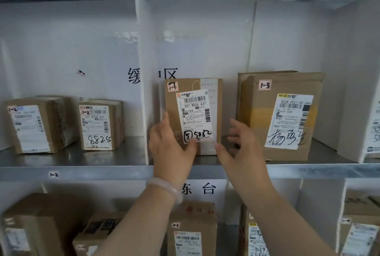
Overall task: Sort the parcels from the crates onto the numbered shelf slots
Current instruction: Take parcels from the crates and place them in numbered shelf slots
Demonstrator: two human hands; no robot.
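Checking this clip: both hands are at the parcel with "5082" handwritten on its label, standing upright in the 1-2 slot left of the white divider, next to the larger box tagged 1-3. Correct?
Not quite. The head view shows the 5082 parcel standing right of the white divider, in the same slot as the larger box tagged 1-3. The rest holds: the left hand and right hand are both at it, and it stands upright.

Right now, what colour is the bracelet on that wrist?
The bracelet on the left wrist is pale, milky white-pink, seen in the head view.

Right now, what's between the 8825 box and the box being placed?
The head view shows one white divider standing upright on the shelf between the 8825 box and the box being placed; otherwise only bare shelf.
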